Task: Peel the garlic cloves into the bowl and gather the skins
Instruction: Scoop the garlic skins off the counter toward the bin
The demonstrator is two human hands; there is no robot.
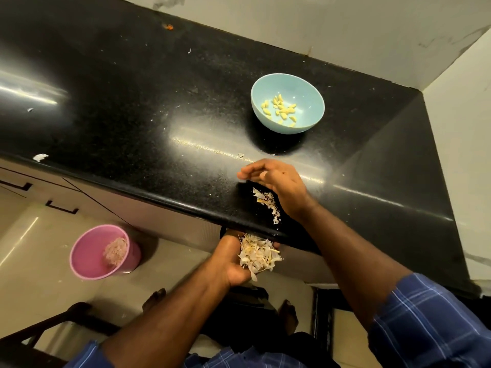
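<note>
A person seen from above, from their own head. Both forearms are bare to above the elbow. The right sleeve (430, 322) is blue cloth with a plaid of thin white and darker blue lines, pushed up well back from the right hand (281, 181). The left sleeve (90, 354) shows the same blue plaid, only its edge in view, far back from the left hand (233, 261). Both feet (154, 298) are bare.
</note>
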